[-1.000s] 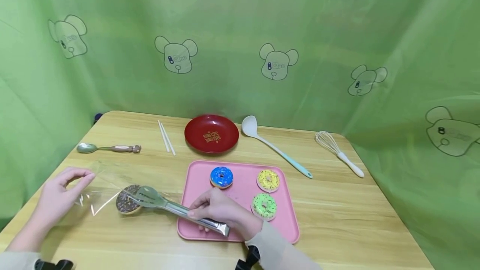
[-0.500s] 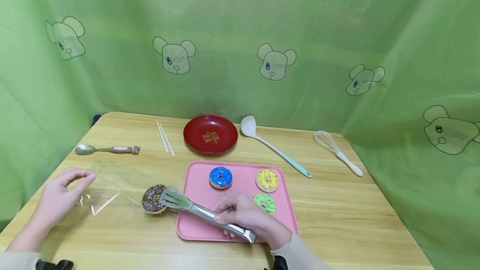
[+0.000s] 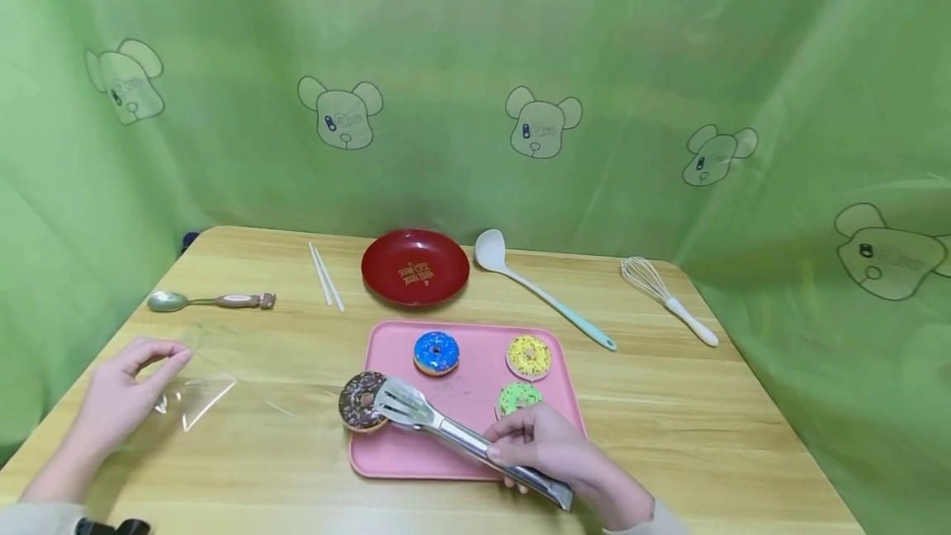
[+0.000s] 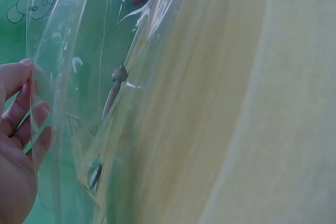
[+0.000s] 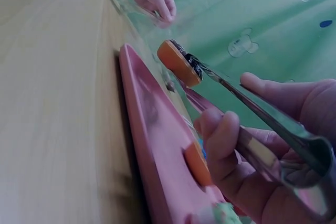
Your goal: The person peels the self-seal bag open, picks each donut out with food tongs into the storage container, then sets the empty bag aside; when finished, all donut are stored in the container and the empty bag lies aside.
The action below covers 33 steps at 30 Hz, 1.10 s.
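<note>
My right hand [image 3: 546, 448] grips a pair of metal serving tongs [image 3: 461, 434] by the arms. Their tips pinch a chocolate donut with pale sprinkles [image 3: 360, 400], held over the left edge of the pink tray [image 3: 416, 462]; in the right wrist view the donut hangs above the tray. At the left, my left hand [image 3: 126, 395] pinches the edge of a clear plastic bag [image 4: 68, 77] between thumb and fingers. A blue donut [image 3: 437, 352], a yellow donut [image 3: 529, 357] and a green donut [image 3: 518, 397] lie on the tray; my right hand partly covers the green one.
Behind the tray are a red plate [image 3: 401, 287], white chopsticks [image 3: 324, 275] and a ladle with a mint handle [image 3: 568, 320]. A spoon [image 3: 167, 301] lies at the left, a whisk [image 3: 669, 297] at the far right. A green curtain [image 3: 446, 40] rises behind the table.
My right hand has carried the chocolate donut in the tongs rightward, out of the clear bag and over the tray's left edge. The left hand stays nearly still with the bag.
</note>
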{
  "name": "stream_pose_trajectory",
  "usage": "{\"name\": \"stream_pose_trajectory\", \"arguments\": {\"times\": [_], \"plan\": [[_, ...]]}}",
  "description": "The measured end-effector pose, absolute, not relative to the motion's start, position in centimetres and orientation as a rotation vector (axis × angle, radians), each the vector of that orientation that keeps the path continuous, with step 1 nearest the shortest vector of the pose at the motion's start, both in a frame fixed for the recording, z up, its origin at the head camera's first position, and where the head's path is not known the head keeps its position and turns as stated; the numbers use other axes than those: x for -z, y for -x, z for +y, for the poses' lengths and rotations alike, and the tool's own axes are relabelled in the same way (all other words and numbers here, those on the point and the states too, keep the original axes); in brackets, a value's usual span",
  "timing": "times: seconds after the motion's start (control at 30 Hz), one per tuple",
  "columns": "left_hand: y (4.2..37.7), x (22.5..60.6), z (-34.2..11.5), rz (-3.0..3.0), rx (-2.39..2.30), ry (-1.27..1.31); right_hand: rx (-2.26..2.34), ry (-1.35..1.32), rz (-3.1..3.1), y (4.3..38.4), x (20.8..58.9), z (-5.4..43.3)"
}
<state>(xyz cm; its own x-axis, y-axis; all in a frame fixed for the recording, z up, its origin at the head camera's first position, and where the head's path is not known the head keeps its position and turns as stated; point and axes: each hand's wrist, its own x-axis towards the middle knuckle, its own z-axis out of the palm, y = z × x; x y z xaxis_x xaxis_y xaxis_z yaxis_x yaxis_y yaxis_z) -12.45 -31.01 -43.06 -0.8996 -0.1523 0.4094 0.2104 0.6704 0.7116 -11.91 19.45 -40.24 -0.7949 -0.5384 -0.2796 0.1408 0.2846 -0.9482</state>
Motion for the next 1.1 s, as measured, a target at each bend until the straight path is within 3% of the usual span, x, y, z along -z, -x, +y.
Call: {"name": "stream_pose_trajectory", "arguments": {"times": [0.4, 1.1], "plan": [[12.6, 43.3, -30.7, -2.440, 1.089, 0.065, 1.497, 0.363, 2.097, 10.2, 40.1, 23.5], [12.5, 43.0, -30.2, -2.452, 1.043, 0.070, 1.451, 0.319, 2.159, 10.2, 40.2, 24.3]]}}
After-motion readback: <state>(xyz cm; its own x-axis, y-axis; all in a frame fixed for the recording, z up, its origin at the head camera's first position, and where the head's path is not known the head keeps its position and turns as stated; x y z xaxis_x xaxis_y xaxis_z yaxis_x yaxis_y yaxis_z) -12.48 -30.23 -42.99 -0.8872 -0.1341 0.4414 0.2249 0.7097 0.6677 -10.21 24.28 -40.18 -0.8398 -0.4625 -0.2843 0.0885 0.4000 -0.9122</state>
